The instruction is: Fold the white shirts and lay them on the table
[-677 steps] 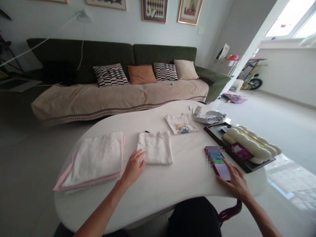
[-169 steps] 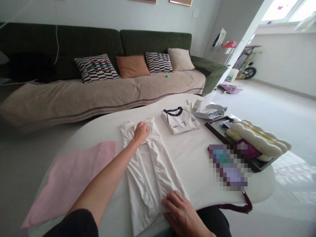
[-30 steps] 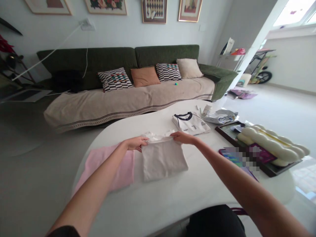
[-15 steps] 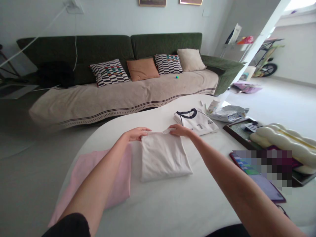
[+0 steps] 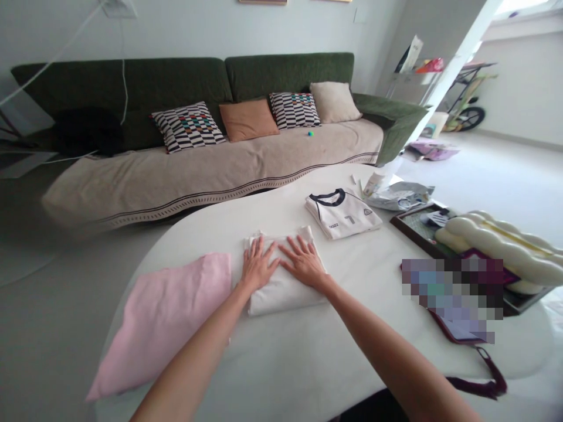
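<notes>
A folded white garment point(image 5: 281, 290) lies in the middle of the white table point(image 5: 308, 357). My left hand point(image 5: 257, 265) rests flat on its left half, fingers spread. My right hand point(image 5: 303, 262) lies flat beside it on the right half, also with fingers apart. Neither hand grips the cloth. A pink cloth point(image 5: 162, 319) is spread on the table to the left, its edge touching the garment. A folded white jersey with a dark collar point(image 5: 343, 214) sits farther back to the right.
A phone with a strap point(image 5: 453, 302) lies at the right, near a dark tray point(image 5: 417, 225) holding a cream bumpy object point(image 5: 501, 246). Crumpled packaging point(image 5: 398, 196) sits behind the jersey. A green sofa point(image 5: 185, 88) with cushions stands beyond the table.
Both hands have left the far edge of the folded white garment and now lie flat on top of it, pressing it down.
</notes>
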`<state>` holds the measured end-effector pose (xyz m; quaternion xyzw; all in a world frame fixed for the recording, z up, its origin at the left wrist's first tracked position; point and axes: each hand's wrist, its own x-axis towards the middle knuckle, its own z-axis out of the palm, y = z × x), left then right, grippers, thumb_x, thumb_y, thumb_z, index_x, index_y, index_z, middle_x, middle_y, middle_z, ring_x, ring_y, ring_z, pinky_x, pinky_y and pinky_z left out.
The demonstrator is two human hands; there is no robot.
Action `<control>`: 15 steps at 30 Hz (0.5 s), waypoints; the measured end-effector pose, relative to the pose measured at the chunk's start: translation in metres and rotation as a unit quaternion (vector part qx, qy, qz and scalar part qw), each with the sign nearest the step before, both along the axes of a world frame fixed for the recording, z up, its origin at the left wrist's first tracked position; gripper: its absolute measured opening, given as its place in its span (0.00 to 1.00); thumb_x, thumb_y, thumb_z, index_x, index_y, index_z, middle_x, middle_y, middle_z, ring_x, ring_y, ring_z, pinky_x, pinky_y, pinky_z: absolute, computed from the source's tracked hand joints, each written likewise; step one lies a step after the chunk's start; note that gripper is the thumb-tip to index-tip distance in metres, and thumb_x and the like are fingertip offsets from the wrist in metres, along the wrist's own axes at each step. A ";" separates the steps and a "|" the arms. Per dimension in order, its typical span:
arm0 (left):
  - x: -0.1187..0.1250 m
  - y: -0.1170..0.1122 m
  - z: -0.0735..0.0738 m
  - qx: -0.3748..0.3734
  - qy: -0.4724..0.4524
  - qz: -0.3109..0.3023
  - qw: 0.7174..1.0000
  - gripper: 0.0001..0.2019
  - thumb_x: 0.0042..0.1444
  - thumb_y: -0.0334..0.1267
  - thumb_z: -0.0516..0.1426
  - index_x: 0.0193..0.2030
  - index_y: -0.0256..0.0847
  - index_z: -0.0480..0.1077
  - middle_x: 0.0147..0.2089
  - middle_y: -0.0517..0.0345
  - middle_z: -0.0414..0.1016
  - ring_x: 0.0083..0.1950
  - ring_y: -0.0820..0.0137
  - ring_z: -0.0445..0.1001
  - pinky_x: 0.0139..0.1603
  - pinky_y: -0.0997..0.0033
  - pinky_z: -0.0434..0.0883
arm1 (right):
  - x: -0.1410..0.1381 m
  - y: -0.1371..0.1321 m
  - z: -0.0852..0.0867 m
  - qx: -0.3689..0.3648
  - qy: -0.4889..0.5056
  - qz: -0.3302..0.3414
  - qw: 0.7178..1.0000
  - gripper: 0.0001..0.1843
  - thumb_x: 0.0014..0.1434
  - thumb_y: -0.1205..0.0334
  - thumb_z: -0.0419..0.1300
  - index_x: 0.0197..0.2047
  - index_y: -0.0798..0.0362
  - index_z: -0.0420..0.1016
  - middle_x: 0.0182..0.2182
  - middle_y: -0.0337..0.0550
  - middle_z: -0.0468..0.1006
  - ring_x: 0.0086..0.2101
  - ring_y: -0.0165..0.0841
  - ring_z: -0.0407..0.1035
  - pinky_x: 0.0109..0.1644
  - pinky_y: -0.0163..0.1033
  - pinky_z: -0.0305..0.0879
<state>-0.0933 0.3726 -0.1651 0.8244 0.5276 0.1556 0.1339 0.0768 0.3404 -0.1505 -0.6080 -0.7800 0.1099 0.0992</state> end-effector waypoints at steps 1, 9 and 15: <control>-0.001 0.000 -0.003 0.014 0.026 0.009 1.000 0.27 0.58 0.50 0.47 0.64 0.50 0.53 0.70 0.49 0.41 0.69 0.50 0.38 0.62 0.41 0.45 | 0.001 0.000 -0.002 -0.006 -0.003 -0.002 1.000 0.30 0.63 0.43 0.41 0.65 0.41 0.48 0.67 0.41 0.43 0.64 0.46 0.31 0.62 0.59 0.35; -0.004 -0.043 -0.002 0.020 0.081 0.017 0.996 0.29 0.59 0.52 0.44 0.66 0.48 0.49 0.70 0.45 0.40 0.68 0.47 0.38 0.61 0.41 0.48 | 0.006 -0.037 0.013 -0.071 -0.023 0.026 0.997 0.33 0.61 0.44 0.46 0.66 0.42 0.45 0.67 0.43 0.41 0.64 0.47 0.32 0.62 0.58 0.37; -0.012 -0.083 -0.002 -0.015 0.028 0.005 0.999 0.29 0.58 0.50 0.48 0.65 0.43 0.53 0.69 0.42 0.40 0.68 0.45 0.37 0.60 0.38 0.48 | -0.011 -0.112 0.036 -0.069 -0.002 0.054 0.996 0.43 0.54 0.42 0.54 0.67 0.49 0.42 0.67 0.54 0.33 0.64 0.49 0.26 0.61 0.62 0.35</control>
